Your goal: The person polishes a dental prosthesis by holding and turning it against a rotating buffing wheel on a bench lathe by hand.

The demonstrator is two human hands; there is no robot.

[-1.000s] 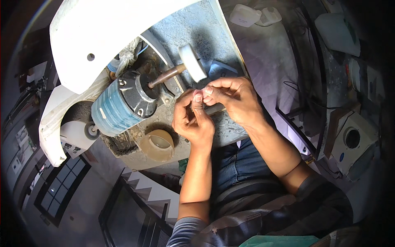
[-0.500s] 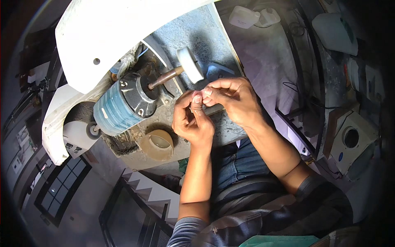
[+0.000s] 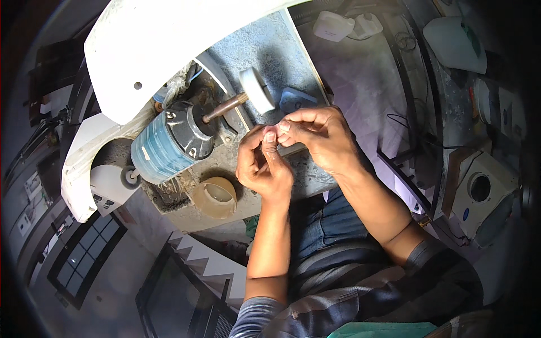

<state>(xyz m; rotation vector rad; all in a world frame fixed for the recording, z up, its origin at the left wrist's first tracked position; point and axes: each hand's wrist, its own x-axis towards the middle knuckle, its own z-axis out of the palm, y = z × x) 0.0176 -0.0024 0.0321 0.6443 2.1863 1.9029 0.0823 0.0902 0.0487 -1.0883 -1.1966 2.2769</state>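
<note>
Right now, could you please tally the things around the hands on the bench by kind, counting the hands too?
Hands: 2, the left hand and the right hand, fingertips pinched together on something too small to tell
Blue motor: 1
White wheel on the motor's shaft: 1
Tan cup: 1
White plastic containers: 2
Total: 7

Hands: both raised, fingertips meeting.
Left hand (image 3: pixel 264 169) and right hand (image 3: pixel 318 135) pinched together, forearms bare, sleeves striped.

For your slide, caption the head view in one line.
Both hands, left hand and right hand, pinch something tiny just below the white wheel on a motor shaft.
</note>
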